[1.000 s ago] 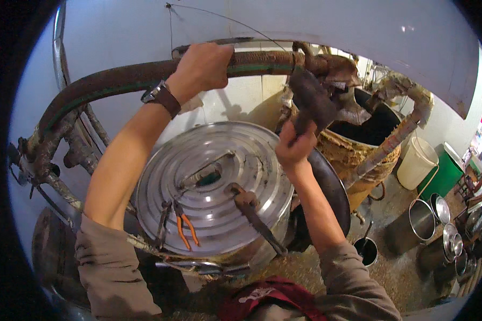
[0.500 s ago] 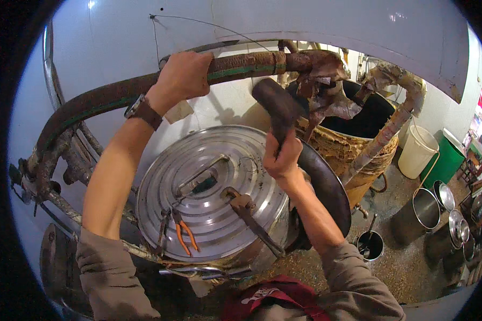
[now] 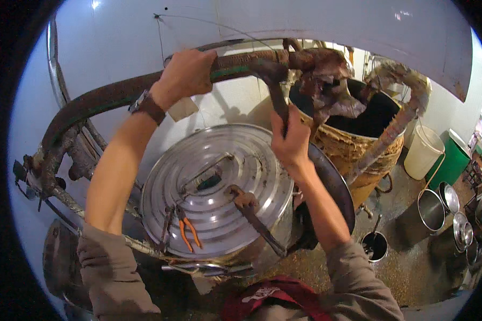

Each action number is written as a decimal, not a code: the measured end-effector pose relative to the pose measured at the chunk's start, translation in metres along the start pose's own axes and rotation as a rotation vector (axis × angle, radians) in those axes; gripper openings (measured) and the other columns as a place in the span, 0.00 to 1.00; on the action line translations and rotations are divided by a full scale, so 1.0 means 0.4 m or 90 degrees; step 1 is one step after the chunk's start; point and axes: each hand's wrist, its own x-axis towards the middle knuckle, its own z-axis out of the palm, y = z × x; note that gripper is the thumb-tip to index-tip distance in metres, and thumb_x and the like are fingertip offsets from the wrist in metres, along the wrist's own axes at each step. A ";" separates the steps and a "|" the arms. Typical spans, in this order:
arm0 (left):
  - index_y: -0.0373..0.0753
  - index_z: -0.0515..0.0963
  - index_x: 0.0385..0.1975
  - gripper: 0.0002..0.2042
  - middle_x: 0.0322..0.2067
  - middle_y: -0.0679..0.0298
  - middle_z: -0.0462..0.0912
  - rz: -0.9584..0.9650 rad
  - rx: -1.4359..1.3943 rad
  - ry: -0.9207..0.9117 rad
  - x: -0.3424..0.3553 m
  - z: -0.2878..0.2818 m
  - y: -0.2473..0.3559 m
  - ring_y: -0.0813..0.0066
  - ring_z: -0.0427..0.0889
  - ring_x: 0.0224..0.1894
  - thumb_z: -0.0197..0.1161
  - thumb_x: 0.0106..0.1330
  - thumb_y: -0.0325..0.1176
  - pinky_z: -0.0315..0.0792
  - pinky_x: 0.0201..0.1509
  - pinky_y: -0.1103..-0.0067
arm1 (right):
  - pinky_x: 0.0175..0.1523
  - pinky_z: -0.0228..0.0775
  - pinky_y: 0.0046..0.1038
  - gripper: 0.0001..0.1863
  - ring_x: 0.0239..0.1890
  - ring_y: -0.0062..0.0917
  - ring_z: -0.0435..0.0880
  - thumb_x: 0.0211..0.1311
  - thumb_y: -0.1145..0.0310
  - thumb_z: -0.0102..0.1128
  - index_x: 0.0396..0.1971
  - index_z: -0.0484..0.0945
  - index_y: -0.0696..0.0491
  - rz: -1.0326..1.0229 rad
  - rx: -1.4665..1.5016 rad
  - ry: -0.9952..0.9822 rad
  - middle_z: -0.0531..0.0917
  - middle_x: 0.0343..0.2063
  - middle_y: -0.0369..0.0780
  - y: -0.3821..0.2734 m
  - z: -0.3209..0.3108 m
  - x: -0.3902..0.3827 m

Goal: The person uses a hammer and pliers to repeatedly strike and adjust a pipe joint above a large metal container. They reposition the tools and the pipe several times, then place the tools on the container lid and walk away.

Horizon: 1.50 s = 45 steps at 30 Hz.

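My left hand (image 3: pixel 190 77) is closed over the thick dark rusty pipe (image 3: pixel 107 91) that curves across the scene; a watch sits on that wrist. In my right hand (image 3: pixel 294 140) is a hammer (image 3: pixel 278 101), gripped by its handle. Its dark head is raised against or just in front of the pipe, right of my left hand; contact cannot be made out. Below both hands lies a ridged round metal lid (image 3: pixel 225 140). On it rest a rusty wrench (image 3: pixel 257 222), orange-handled pliers (image 3: pixel 188 231) and another dark tool (image 3: pixel 167 224).
Ragged wrapping (image 3: pixel 334 96) hangs from the pipe joint before a large crusted drum (image 3: pixel 353 140). A dark round pan (image 3: pixel 337 184) leans beside the lid. On the right floor stand a white bucket (image 3: pixel 423 155), a green bin (image 3: pixel 449 160) and several metal pots (image 3: pixel 431 211).
The hammer's head has swung up and onto or near the pipe, with my right hand moving slightly up and right. My left hand keeps its grip on the pipe.
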 end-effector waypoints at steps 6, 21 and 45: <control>0.36 0.80 0.39 0.15 0.29 0.46 0.86 -0.027 -0.030 -0.038 0.005 -0.006 0.002 0.40 0.87 0.36 0.69 0.51 0.31 0.82 0.42 0.53 | 0.34 0.77 0.51 0.15 0.29 0.57 0.86 0.76 0.60 0.62 0.46 0.76 0.58 -0.002 -0.146 -0.062 0.84 0.24 0.56 -0.025 -0.025 0.052; 0.37 0.82 0.38 0.12 0.33 0.47 0.88 -0.015 -0.031 -0.019 0.006 0.004 -0.009 0.41 0.87 0.38 0.66 0.53 0.31 0.82 0.43 0.54 | 0.40 0.76 0.40 0.22 0.31 0.40 0.84 0.81 0.52 0.55 0.46 0.80 0.61 -0.046 -0.181 -0.096 0.84 0.27 0.52 -0.176 -0.096 0.217; 0.40 0.80 0.47 0.21 0.32 0.50 0.88 -0.055 0.008 -0.093 0.010 -0.020 0.013 0.43 0.88 0.39 0.70 0.51 0.35 0.82 0.42 0.55 | 0.17 0.60 0.17 0.17 0.15 0.16 0.63 0.83 0.61 0.48 0.32 0.66 0.56 0.980 1.294 0.061 0.68 0.23 0.34 0.052 -0.062 -0.010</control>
